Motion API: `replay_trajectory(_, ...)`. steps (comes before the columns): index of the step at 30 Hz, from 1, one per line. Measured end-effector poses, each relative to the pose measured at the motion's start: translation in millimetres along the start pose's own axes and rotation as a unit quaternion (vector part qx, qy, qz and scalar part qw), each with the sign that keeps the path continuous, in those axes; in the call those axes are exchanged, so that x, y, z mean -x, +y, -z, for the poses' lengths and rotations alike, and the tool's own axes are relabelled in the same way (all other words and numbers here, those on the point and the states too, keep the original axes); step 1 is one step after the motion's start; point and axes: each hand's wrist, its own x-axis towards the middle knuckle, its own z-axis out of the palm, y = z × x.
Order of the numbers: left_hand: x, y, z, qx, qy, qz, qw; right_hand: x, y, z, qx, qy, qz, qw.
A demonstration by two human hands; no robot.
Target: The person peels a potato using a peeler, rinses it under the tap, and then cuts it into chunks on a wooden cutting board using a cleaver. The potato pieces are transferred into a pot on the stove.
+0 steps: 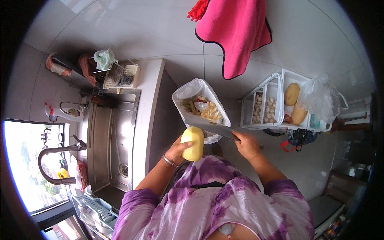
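A peeled yellow potato (pixel 192 144) is in my left hand (pixel 177 153), with the thumb across its side. My right hand (pixel 247 145) grips the handle of a broad-bladed kitchen knife (pixel 214 129). Its blade points left, and its tip end is close to the top of the potato; whether they touch I cannot tell. Just beyond the blade stands a white bin (pixel 177 96) lined with a plastic bag. Pale peelings (pixel 211 111) and other food scraps lie inside it. The blade hides part of the bin's near side.
At left is a steel sink (pixel 120 132) with a curved faucet (pixel 42 168) and a light countertop edge (pixel 153 99). A white storage rack (pixel 280 120) at right holds garlic (pixel 270 109), unpeeled potatoes (pixel 292 94) and a clear plastic bag (pixel 322 93). A pink towel (pixel 234 36) hangs ahead.
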Motion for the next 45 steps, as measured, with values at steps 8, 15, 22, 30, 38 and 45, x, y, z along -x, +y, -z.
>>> replay_trajectory(8, -8, -3, -7, 0.199, 0.030, -0.047, 0.978, 1, 4, -38, -0.218, -0.068, -0.214, 0.950)
replay_trajectory(15, -9, 14, -2, 0.152, 0.000, -0.114, 0.982, -12, -30, -22, -0.279, 0.009, -0.171, 0.945)
replay_trajectory(22, -12, -8, -14, 0.241, 0.013, -0.076, 0.968, -14, -69, 23, -0.189, 0.088, 0.063, 0.976)
replay_trajectory(30, -35, -26, -38, 0.283, 0.078, -0.102, 0.951, -5, -83, 45, -0.097, 0.087, 0.219, 0.967)
replay_trajectory(38, -52, -16, -25, 0.253, 0.039, -0.120, 0.959, 0, -83, 49, -0.080, 0.061, 0.250, 0.963)
replay_trajectory(45, -43, -25, -26, 0.251, 0.031, -0.106, 0.962, 6, -79, 47, -0.109, 0.034, 0.231, 0.966)
